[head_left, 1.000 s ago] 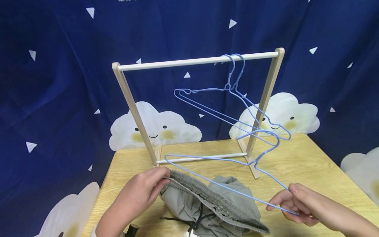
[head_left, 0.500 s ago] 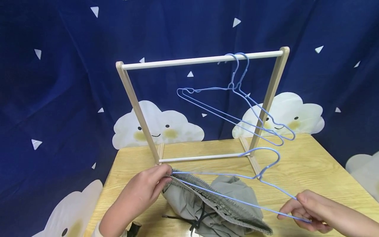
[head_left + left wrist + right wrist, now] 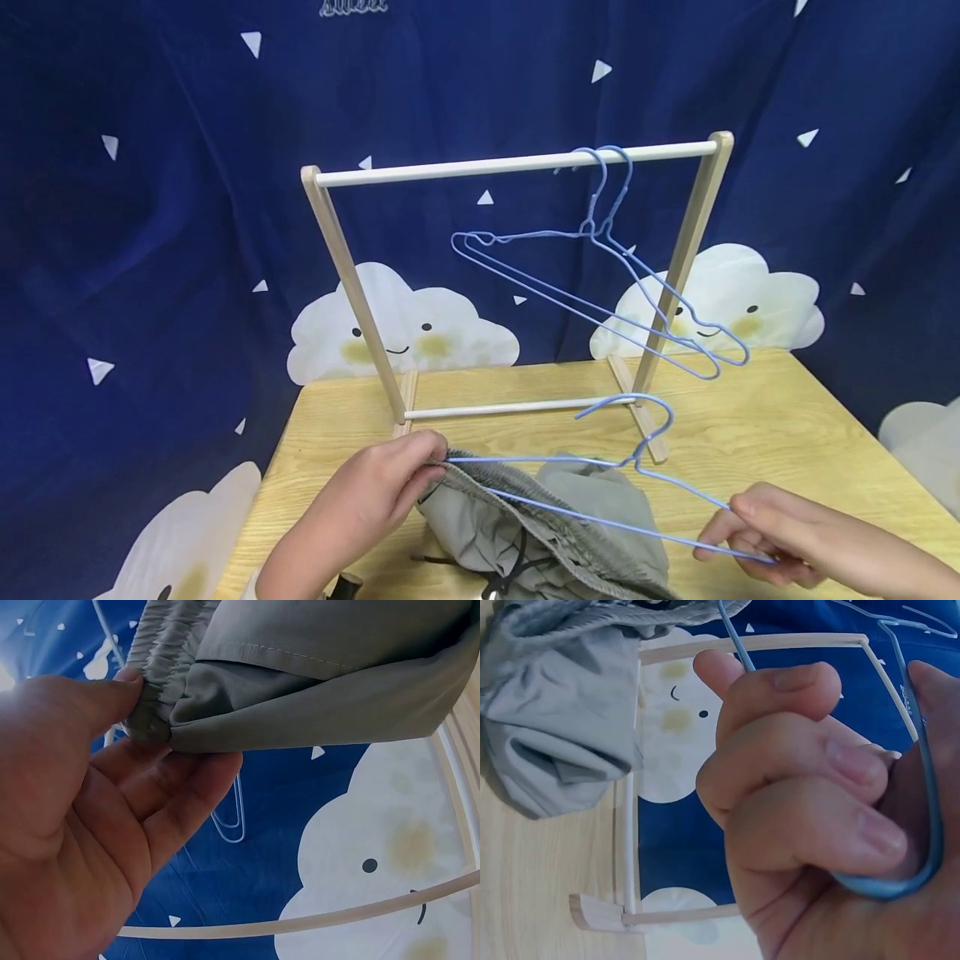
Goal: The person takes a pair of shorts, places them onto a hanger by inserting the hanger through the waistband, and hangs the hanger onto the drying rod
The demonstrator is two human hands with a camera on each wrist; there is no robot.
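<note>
My left hand (image 3: 375,496) pinches the elastic waistband of grey pants (image 3: 480,527) between thumb and fingers, holding one end of it up. A black drawstring (image 3: 517,571) hangs at the front. The left wrist view shows the gathered waistband (image 3: 161,656) under the thumb. A blue wire hanger (image 3: 671,414) is gripped at its right corner by my right hand (image 3: 783,533). Its hook points up, and its left end runs into the waistband opening beside my left fingers, hidden by cloth. In the right wrist view, curled fingers lie round the hanger's corner (image 3: 930,795).
A wooden rack with a white top rail (image 3: 465,169) stands behind on the wooden table (image 3: 750,417). Two blue hangers (image 3: 602,179) hang toward its right end. A dark cylindrical object (image 3: 345,586) shows at the front edge. A blue cloud-print curtain (image 3: 187,250) closes off the back.
The hanger has come down and left with my right hand; its left end went from above the pants into the waistband. My left hand keeps its pinch.
</note>
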